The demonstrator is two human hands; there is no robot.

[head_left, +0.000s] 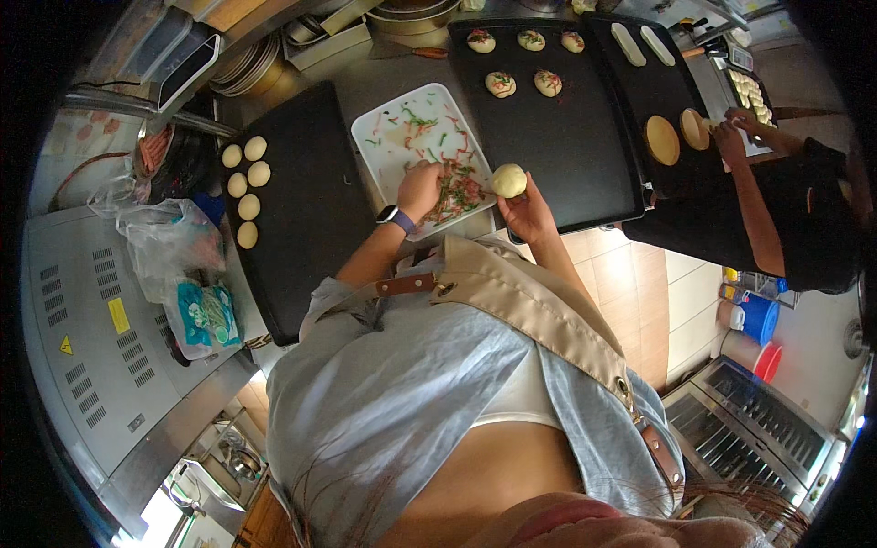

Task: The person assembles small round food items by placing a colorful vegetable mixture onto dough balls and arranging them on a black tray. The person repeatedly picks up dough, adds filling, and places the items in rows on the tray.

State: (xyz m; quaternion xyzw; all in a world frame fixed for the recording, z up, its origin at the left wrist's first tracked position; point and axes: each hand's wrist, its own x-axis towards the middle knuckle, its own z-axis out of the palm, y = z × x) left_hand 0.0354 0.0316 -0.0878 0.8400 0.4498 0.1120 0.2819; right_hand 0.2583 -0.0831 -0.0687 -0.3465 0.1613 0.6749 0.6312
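My right hand [527, 212] holds a round, pale dough ball [509, 181] up over the right rim of a white tray [364, 128]. My left hand [421, 190], with a watch on its wrist, reaches down into that tray. Its fingers are curled into a pile of red and green shredded topping [459, 194], and the fingertips are partly hidden. Thinner shreds lie scattered over the rest of the tray. To the left, a dark baking tray [315, 173] carries several plain dough balls [258, 173]. On the dark baking tray [557, 146] to the right sit several dough balls with shreds on top [501, 84].
Farther right, another dark tray [630, 96] bears two long dough pieces [628, 44] and round tan discs [661, 140]. A co-worker [776, 196] in dark clothes works beside it. A brush [425, 52] lies behind the white tray. Plastic bags [174, 242] rest on a grey machine [100, 338].
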